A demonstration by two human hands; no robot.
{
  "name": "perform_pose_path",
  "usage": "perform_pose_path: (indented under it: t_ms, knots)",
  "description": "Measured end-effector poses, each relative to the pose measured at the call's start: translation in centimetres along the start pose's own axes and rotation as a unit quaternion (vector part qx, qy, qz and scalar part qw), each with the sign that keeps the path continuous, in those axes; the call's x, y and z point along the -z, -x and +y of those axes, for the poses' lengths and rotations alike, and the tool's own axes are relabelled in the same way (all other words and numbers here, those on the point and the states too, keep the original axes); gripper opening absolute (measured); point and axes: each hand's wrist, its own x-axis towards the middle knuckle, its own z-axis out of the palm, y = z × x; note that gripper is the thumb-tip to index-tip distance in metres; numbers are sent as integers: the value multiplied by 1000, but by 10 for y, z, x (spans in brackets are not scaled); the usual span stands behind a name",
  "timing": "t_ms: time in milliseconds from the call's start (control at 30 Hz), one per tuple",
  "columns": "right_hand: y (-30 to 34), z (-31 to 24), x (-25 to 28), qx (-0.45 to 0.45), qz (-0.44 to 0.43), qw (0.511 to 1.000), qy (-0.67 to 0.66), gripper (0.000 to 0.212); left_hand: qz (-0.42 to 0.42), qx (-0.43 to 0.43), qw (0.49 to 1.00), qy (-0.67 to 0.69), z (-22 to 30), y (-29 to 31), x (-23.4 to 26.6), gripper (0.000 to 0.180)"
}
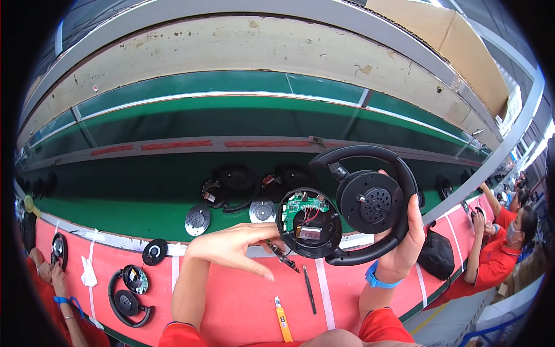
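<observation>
My right hand (pixel 402 246) grips black over-ear headphones (pixel 399 168) by the headband, raised above the bench. One ear cup (pixel 370 202) shows its perforated inner face. The other ear cup (pixel 310 248) is uncovered, with a green circuit board (pixel 295 214), thin wires and a silvery battery (pixel 309 232) inside. My left hand (pixel 237 246) is stretched out, thumb apart, its fingertips at the left rim of the uncovered cup. A dark, narrow part (pixel 282 257) shows edge-on just below those fingertips; whether they touch it is unclear.
On the pink bench (pixel 231 312) lie a yellow utility knife (pixel 282 319), black tweezers (pixel 310 289) and another opened headphone (pixel 128 301). Speaker plates (pixel 198 220) and headphones (pixel 231 182) sit on the green conveyor. A black pouch (pixel 436 254) stands right. Co-workers sit on both sides.
</observation>
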Motion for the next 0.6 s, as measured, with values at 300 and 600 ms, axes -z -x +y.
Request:
perform_pose_path:
  t_ms: [300, 600]
  knots:
    - [0, -2, -5, 14, 16, 999, 31, 43, 149, -39, 978, -139, -4, -10, -14, 36]
    - [-2, -2, 6, 10, -9, 998, 65, 47, 476, -89, 770, -415, 12, -6, 0, 45]
